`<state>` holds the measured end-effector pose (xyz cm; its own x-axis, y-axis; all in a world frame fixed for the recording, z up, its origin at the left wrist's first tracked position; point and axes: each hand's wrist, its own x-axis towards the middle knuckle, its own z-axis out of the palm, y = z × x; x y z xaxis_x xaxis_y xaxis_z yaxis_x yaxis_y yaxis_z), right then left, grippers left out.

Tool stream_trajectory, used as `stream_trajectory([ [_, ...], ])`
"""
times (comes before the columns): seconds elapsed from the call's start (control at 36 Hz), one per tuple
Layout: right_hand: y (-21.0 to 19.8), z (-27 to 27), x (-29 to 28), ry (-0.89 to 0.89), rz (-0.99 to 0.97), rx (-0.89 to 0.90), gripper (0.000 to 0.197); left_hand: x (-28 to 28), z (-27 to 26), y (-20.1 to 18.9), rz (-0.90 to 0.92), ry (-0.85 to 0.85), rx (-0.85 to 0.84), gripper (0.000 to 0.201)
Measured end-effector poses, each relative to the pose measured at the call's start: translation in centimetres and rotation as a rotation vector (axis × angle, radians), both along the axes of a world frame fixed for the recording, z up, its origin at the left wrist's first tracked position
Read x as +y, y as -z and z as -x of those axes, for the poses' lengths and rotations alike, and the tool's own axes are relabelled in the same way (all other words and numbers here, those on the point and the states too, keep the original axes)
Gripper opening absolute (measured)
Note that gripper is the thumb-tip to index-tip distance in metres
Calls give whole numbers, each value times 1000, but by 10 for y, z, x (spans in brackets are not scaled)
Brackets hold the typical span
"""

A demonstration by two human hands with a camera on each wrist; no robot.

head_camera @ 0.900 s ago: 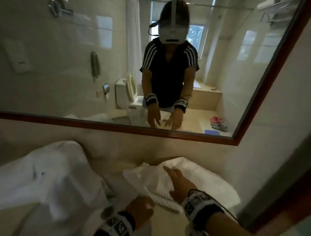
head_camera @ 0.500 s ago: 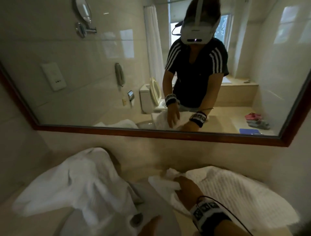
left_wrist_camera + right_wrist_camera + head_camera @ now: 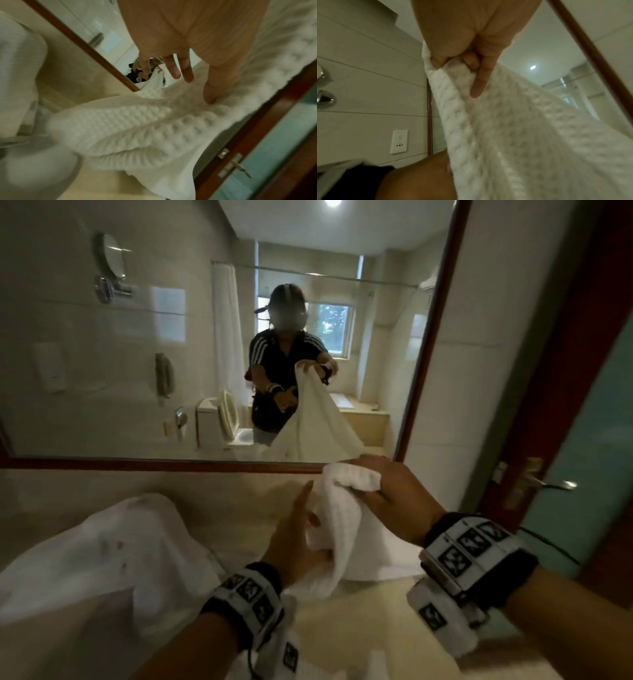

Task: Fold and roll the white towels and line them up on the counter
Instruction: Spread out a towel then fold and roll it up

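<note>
Right hand raised, gripping towel (left hand open).

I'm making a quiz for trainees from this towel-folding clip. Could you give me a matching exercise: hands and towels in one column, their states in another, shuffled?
Column A
1. right hand
2. left hand
3. waffle towel
4. crumpled towel

Column B
a. lies heaped on the counter, untouched
b. grips a bunched corner, raised
c. fingers straight, against the hanging cloth
d. lifted by one corner, lower end on the counter

Pairs: 1-b, 2-c, 3-d, 4-a
</note>
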<state>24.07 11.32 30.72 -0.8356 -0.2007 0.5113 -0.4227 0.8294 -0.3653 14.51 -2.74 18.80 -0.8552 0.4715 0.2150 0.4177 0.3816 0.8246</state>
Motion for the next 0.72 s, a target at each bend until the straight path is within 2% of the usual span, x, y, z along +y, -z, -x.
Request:
stream_trajectory([
  [0.08,-26,-45,-10,12,-39,57,50,1,-26,-19,92,27,24,86],
  [0.17,-40,-81,-11,66,-79,128,35,-4,-55,-31,315,-21,22,83],
  [0.28,-55,-128,3,282,68,312,35,-24,-86,-28,510,-54,30,63],
  [0.39,-81,-170,25,507,258,498,34,-40,-111,-31,552,-77,29,60],
  [0.47,-112,-201,39,646,309,595,41,-46,-134,-42,503,-75,-30,59],
  [0.58,-151,-245,61,723,370,712,29,-42,-162,-60,403,-76,-22,50],
  [0.61,-157,-256,67,753,385,710,29,-41,-171,-67,332,-52,-31,47],
  [0.69,-165,-284,91,893,357,595,36,-37,-197,-92,-39,68,-85,47],
  [0.72,-164,-293,99,942,320,538,36,-36,-205,-100,-154,86,-115,36],
])
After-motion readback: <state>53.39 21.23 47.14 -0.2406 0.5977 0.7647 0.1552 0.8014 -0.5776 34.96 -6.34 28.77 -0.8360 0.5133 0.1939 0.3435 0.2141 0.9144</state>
